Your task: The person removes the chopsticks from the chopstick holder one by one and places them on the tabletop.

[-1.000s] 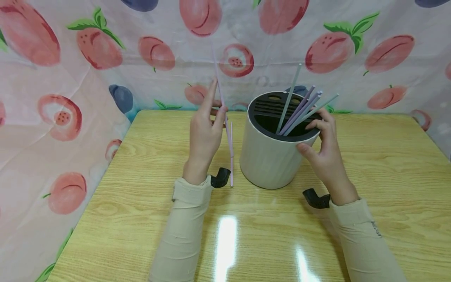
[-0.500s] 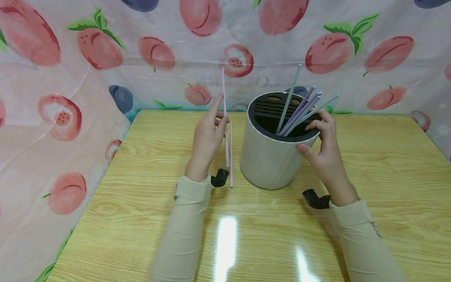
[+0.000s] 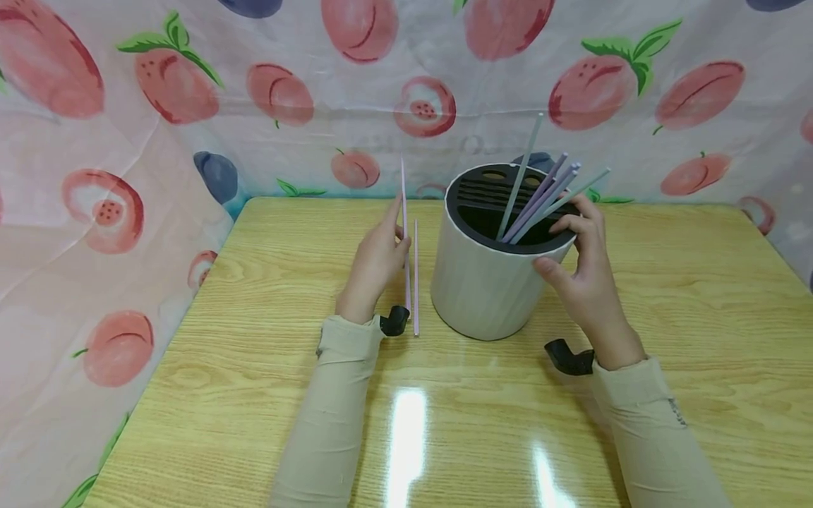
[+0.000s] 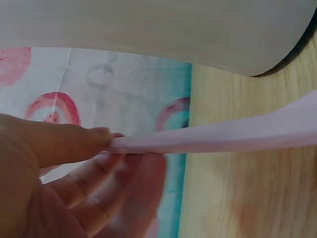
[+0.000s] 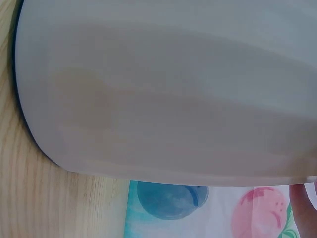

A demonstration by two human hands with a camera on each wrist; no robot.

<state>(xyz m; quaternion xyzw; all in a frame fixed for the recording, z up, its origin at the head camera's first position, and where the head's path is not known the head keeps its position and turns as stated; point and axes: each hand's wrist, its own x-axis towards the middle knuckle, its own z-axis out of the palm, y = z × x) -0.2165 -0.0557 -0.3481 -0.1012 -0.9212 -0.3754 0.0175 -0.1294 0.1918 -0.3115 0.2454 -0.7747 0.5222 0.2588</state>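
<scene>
My left hand (image 3: 377,264) pinches a thin lilac stick (image 4: 223,136) between thumb and fingers. The stick slopes up at its far end and runs down close to the tabletop at its near end. Just right of it, a second lilac stick (image 3: 416,282) lies on the table. My right hand (image 3: 587,264) grips the rim of a round white utensil holder (image 3: 483,289), thumb outside and fingers over the opening. Several lilac and pale green sticks (image 3: 540,204) lean in its front opening. The right wrist view is mostly filled by the holder's white wall (image 5: 163,99).
The holder's black top (image 3: 485,190) has slots and round holes at the back. Black curved pieces (image 3: 395,321) sit on both wrists. A fruit-print cloth (image 3: 356,127) hangs behind and to the left of the wooden table (image 3: 495,430).
My left hand has lowered and shifted slightly right with its stick, which now stands nearly parallel to the one on the table. The right hand and holder stay put.
</scene>
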